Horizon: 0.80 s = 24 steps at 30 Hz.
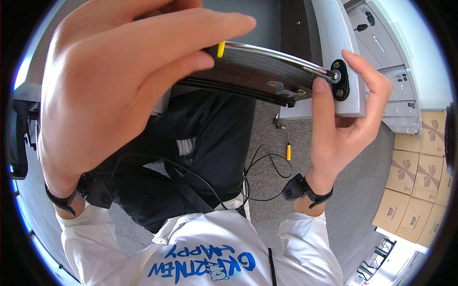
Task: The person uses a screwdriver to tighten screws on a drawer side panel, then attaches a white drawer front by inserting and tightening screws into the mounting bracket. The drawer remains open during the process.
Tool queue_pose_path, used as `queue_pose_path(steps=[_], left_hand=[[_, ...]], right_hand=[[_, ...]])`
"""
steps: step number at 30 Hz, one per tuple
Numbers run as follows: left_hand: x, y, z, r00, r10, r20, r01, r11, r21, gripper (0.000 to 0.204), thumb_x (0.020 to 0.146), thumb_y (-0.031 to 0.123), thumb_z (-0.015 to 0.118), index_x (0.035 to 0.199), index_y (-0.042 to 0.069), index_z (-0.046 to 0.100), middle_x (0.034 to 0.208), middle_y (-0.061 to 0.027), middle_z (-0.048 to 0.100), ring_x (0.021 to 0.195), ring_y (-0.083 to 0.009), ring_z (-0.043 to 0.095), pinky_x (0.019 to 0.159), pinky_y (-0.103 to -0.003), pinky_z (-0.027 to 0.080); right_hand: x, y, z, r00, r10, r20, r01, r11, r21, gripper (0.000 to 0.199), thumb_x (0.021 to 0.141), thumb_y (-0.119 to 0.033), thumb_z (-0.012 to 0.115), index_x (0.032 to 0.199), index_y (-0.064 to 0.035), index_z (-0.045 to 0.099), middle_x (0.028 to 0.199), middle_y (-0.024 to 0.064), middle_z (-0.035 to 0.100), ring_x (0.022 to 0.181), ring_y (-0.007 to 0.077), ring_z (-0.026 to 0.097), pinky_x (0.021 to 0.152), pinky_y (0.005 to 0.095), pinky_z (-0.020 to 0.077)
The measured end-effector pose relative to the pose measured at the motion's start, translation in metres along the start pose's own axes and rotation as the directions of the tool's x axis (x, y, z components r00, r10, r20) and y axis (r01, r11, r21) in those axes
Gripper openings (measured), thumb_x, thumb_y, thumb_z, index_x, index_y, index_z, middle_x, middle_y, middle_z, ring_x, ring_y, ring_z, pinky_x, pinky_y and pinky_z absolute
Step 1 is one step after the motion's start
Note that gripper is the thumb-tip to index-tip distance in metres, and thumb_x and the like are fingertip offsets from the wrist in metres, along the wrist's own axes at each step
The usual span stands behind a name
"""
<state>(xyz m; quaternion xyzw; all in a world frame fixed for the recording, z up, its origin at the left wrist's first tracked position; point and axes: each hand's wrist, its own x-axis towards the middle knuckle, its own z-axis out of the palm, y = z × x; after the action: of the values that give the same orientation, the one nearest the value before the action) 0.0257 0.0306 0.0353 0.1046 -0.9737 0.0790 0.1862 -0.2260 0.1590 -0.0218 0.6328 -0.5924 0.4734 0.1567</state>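
Observation:
My left hand (109, 71) is large and near at the upper left, its fingers closed round a screwdriver. Most of the handle is hidden in the hand. A yellow collar (221, 49) and a long shiny shaft (276, 58) show, reaching right. The shaft's end meets a black oval plate (340, 90) with screws, set against the edge of a pale wood-grain panel (355, 102). My right hand (350, 128) holds the plate there, thumb beside the shaft tip and forefinger on the far side. Below the shaft, a dark drawer front (248, 76) carries a small metal catch (285, 89).
On the grey carpet lie a yellow-handled screwdriver (288, 151), some keys (277, 121) and a looped black cable (267, 155). Cardboard boxes (412, 190) are stacked at the right. Pale cabinets (381, 43) with keys in their locks stand at the upper right.

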Motion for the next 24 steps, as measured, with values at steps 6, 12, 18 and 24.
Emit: queue_pose_path(steps=[6, 12, 18, 24], left_hand=[[-0.002, -0.003, 0.000, 0.999, 0.047, -0.018, -0.046, 0.997, 0.055, 0.038, 0.088, 0.008, 0.076, 0.125, 0.006, 0.073, 0.103, -0.0107, 0.061, 0.085, -0.0210, 0.062, 0.067, -0.026, 0.052], [-0.006, -0.006, 0.006, 0.999, -0.010, -0.046, 0.015, 0.993, 0.114, 0.036, 0.087, 0.012, 0.077, 0.123, 0.007, 0.071, 0.109, -0.0105, 0.064, 0.090, -0.0238, 0.065, 0.073, -0.030, 0.055], [-0.007, -0.003, 0.014, 0.990, -0.114, -0.080, 0.127, 0.975, 0.182, 0.036, 0.086, 0.016, 0.079, 0.120, 0.007, 0.069, 0.114, -0.0103, 0.067, 0.096, -0.0265, 0.069, 0.078, -0.034, 0.058], [-0.004, 0.001, 0.021, 0.961, -0.276, -0.014, 0.275, 0.954, 0.117, 0.032, 0.093, 0.021, 0.074, 0.119, 0.006, 0.066, 0.115, -0.0120, 0.068, 0.101, -0.0303, 0.069, 0.086, -0.036, 0.058]], right_hand=[[0.007, -0.003, -0.006, 1.000, 0.010, 0.029, -0.007, 0.997, -0.072, 0.026, 0.079, 0.008, 0.072, 0.102, -0.0041, 0.073, 0.102, 0.0050, 0.057, 0.096, 0.0167, 0.056, 0.089, 0.0279, 0.0446], [0.015, -0.006, -0.016, 0.994, 0.017, 0.109, -0.008, 0.996, -0.090, 0.023, 0.080, 0.010, 0.070, 0.099, -0.0034, 0.071, 0.096, 0.0047, 0.053, 0.091, 0.0165, 0.054, 0.083, 0.0252, 0.0428], [0.020, -0.011, -0.021, 0.985, 0.045, 0.165, -0.031, 0.995, -0.091, 0.022, 0.080, 0.011, 0.068, 0.098, -0.0024, 0.071, 0.096, 0.0048, 0.054, 0.088, 0.0155, 0.054, 0.078, 0.0249, 0.0435], [0.024, -0.015, -0.023, 0.972, 0.108, 0.211, -0.088, 0.991, -0.100, 0.021, 0.080, 0.010, 0.068, 0.097, -0.0020, 0.070, 0.095, 0.0049, 0.054, 0.086, 0.0154, 0.055, 0.077, 0.0248, 0.0439]])
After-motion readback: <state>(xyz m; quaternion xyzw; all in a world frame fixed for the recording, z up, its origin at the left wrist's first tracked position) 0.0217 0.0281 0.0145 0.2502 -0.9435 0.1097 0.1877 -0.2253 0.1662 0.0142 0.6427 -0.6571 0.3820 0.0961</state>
